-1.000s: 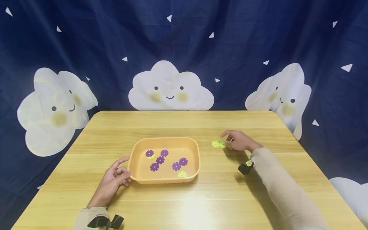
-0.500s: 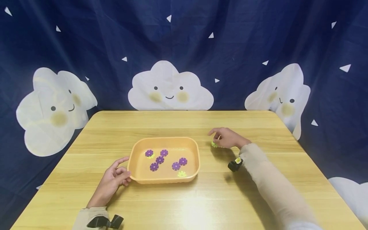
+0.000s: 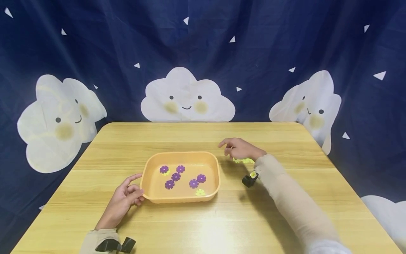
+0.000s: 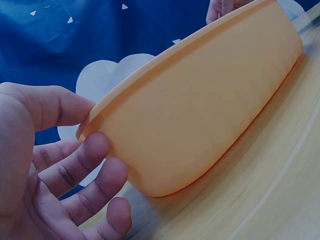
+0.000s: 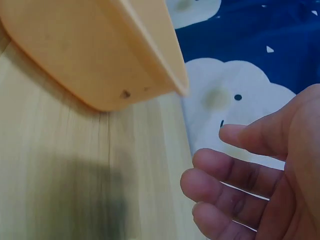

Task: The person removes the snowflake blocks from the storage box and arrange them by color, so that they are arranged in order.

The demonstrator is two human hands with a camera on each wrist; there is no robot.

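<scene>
An orange plastic tray (image 3: 180,200) sits on the table, its near-left corner pinched at the rim between the thumb and fingers of my left hand (image 3: 122,201). In the left wrist view the thumb lies at the rim and the fingertips (image 4: 96,145) are against the outer wall. Several purple snowflake discs (image 3: 176,176) and a few yellow-green ones (image 3: 200,192) lie inside the tray. My right hand (image 3: 241,149) hovers beyond the tray's right end, fingers loosely bent, holding nothing in the right wrist view. Below it, yellow-green snowflake discs (image 3: 245,161) lie on the table, partly hidden by hand and sleeve.
The light wooden table (image 3: 203,225) has rounded far corners. Behind it hangs a dark blue curtain (image 3: 209,42) with smiling white clouds. A black strap with a small camera (image 3: 250,180) is worn on the right wrist, another black strap (image 3: 115,245) on the left.
My right hand has moved left over the yellow-green discs to near the tray's right end, its fingers loosening. The discs stay on the table. My left hand and the tray have not moved.
</scene>
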